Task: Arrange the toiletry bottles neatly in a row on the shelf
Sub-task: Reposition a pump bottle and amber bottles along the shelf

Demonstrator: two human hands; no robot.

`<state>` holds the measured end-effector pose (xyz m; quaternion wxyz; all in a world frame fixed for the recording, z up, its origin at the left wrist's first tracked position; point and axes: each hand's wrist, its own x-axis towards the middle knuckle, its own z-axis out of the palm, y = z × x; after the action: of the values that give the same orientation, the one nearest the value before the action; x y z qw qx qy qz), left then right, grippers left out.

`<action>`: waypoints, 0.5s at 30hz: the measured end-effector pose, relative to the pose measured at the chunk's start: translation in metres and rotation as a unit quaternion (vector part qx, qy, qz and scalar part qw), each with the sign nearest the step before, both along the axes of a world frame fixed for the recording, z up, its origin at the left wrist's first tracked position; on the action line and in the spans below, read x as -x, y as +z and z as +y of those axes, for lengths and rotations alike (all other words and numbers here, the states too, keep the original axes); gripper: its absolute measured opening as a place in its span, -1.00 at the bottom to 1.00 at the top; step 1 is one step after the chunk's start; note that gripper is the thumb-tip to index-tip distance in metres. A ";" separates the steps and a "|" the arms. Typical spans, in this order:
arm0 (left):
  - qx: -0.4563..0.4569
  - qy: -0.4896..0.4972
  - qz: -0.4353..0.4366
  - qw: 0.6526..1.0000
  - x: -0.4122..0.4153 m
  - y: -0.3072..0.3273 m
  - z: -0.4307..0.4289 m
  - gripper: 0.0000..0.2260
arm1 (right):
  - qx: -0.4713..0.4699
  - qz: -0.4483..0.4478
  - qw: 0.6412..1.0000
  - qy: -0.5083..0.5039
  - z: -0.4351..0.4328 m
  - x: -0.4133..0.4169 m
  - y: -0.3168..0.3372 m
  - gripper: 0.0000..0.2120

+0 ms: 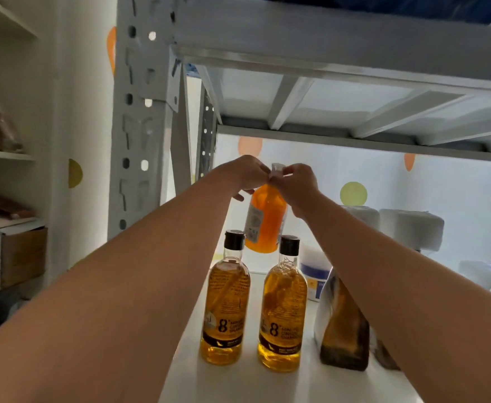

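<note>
I have both bare forearms stretched forward and up, converging at the middle. My left hand (245,175) and right hand (298,184) meet almost fingertip to fingertip, fingers curled in and pinching, wrists bent slightly downward.

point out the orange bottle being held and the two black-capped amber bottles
orange bottle (267,219), head view, on its orange body
left amber bottle (227,303), head view, mid body
right amber bottle (283,312), head view, mid body
</note>
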<state>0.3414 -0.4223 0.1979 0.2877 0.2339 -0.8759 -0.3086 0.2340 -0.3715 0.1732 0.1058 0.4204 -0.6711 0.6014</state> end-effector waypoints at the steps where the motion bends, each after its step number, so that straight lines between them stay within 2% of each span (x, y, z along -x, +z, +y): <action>1: 0.004 -0.003 0.023 1.000 0.000 0.000 0.001 -0.62 | 0.011 -0.001 1.000 -0.010 0.002 -0.003 0.005 -0.81; 3: 0.005 -0.018 0.057 0.998 -0.002 -0.001 0.005 -0.54 | 0.019 0.001 0.999 -0.034 0.011 -0.010 0.014 -0.82; 8: 0.013 -0.096 0.045 0.994 -0.014 -0.007 0.019 -0.21 | 0.064 0.021 0.997 -0.027 0.039 -0.022 0.030 -0.77; 12: 0.055 -0.094 0.070 0.992 -0.013 -0.018 0.025 -0.11 | 0.111 0.014 0.994 0.003 0.063 -0.027 0.035 -0.82; 15: 0.107 -0.050 0.126 0.985 -0.012 -0.020 0.031 -0.17 | 0.139 0.029 0.989 0.035 0.083 -0.029 0.031 -0.85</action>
<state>0.3538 -0.3913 0.1779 0.4031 0.1168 -0.8713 -0.2543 0.2627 -0.2887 0.2046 0.1617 0.4423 -0.5627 0.6794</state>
